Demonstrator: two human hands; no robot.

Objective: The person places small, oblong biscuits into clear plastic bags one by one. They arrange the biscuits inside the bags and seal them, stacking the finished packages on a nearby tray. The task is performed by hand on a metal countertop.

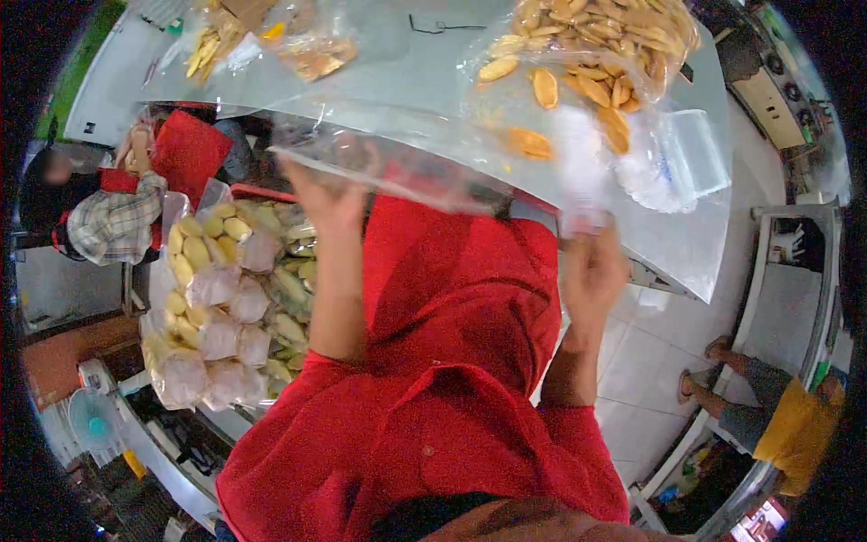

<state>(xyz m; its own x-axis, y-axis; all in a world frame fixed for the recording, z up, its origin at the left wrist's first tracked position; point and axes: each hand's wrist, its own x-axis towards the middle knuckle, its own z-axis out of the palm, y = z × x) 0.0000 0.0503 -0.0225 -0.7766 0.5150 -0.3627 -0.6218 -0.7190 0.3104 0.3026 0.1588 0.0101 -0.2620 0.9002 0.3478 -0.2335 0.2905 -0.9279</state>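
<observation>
I hold up a large clear plastic bag (424, 99) in front of me. My left hand (327, 194) grips its lower edge at the left. My right hand (591, 266) pinches the bag lower down at the right. Golden oval biscuits (587, 63) lie inside the bag at the upper right. More biscuits (212, 45) sit in it at the upper left. Below my arms is my red garment (433, 379).
At the left, a big clear sack (226, 307) holds several small packets of yellow and white snacks. Another person in a checked sleeve (117, 221) is at the far left. A seated person's legs and feet (731, 388) rest on the white tiled floor at the right.
</observation>
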